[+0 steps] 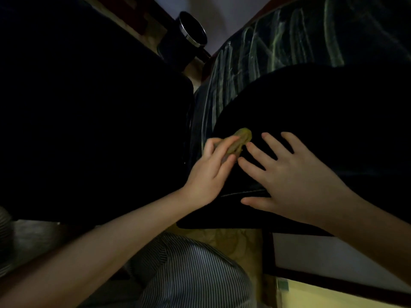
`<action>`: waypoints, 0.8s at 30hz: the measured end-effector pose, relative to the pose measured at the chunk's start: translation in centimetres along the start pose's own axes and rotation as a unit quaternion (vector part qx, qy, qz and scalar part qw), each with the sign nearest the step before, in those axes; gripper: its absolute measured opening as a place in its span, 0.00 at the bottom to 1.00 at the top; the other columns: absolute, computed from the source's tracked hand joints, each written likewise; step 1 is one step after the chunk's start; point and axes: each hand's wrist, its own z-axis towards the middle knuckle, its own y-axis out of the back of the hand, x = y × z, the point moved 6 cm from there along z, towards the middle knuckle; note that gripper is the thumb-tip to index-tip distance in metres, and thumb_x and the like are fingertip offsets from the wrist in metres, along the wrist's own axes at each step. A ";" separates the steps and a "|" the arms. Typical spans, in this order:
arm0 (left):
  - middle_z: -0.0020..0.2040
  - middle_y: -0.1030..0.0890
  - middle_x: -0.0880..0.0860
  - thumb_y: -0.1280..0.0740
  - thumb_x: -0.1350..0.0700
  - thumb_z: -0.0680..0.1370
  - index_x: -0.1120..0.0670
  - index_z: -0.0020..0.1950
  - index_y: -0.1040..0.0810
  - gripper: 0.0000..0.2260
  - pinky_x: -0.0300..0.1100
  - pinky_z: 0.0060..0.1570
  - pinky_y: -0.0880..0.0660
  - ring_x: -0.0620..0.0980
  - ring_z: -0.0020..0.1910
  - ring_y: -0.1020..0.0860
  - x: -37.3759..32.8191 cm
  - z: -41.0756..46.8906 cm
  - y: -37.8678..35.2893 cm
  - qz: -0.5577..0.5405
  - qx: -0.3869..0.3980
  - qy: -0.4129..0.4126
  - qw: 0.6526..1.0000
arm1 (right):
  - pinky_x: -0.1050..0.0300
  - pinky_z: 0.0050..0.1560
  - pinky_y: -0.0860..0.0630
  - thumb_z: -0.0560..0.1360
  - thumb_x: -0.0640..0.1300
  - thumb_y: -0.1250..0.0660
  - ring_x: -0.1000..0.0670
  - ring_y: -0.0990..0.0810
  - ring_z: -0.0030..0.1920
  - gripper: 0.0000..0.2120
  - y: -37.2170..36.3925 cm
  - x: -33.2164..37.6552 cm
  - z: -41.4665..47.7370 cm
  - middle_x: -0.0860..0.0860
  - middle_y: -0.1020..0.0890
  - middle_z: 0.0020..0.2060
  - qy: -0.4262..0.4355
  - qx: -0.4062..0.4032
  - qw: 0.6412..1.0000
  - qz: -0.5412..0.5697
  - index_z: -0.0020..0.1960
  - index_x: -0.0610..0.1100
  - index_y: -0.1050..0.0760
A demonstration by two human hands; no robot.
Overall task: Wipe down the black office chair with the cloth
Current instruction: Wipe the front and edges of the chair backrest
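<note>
Black chair (322,118) carries cloth (241,138) (yellowish); R hand (295,181) flat on it.

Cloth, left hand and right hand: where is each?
cloth (244,136), head view, its bunched yellow end.
left hand (209,174), head view, back of hand.
right hand (295,183), head view, back of hand.

The office chair (311,112) is black and almost featureless in the dim light, apart from one thin pale seam line near its front edge. The cloth (242,138) is a dull yellow-green. Behind the chair, a dark fabric (278,41) carries loose pale green and whitish streaks, like chalk strokes. A cylindrical container (189,30) is black with a shiny silver rim. The large shape (77,107) at left is plain black. The garment (189,274) is finely pinstriped, dark lines on white. The floor (233,243) is mottled tan, and the wall (222,14) is a pale lavender-white.
</note>
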 end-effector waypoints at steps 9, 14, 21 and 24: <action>0.58 0.38 0.50 0.47 0.54 0.83 0.50 0.75 0.42 0.19 0.22 0.55 0.39 0.35 0.54 0.34 4.7 5.8 1.0 -0.021 -0.001 0.110 0.994 | 0.34 0.61 0.33 0.71 0.64 0.51 0.31 0.27 0.61 0.35 -0.1 0.0 0.2 0.36 0.23 0.60 0.010 -0.019 1.000 -0.003 0.62 0.40 0.24; 0.62 0.39 0.51 0.48 0.52 0.83 0.50 0.76 0.47 0.21 0.29 0.61 0.47 0.43 0.65 0.40 9.0 2.8 1.2 -0.055 0.024 0.218 0.974 | 0.33 0.60 0.33 0.71 0.65 0.51 0.32 0.26 0.61 0.35 0.0 -0.1 0.4 0.37 0.23 0.60 0.012 -0.019 1.000 -0.005 0.62 0.41 0.24; 0.66 0.33 0.50 0.48 0.45 0.82 0.43 0.72 0.39 0.18 0.50 0.71 0.40 0.46 0.67 0.34 9.2 -4.5 -1.2 -0.168 -0.057 0.280 0.943 | 0.34 0.59 0.31 0.71 0.65 0.51 0.33 0.25 0.60 0.36 0.2 -0.2 0.3 0.37 0.22 0.59 0.006 -0.016 1.000 -0.002 0.62 0.40 0.24; 0.62 0.30 0.50 0.48 0.43 0.81 0.43 0.72 0.38 0.20 0.43 0.68 0.37 0.43 0.61 0.30 7.1 -5.0 -1.2 -0.137 -0.076 0.252 0.955 | 0.34 0.60 0.31 0.71 0.65 0.51 0.33 0.25 0.61 0.38 0.1 -0.3 0.3 0.36 0.23 0.60 -0.002 -0.010 1.000 -0.004 0.63 0.37 0.25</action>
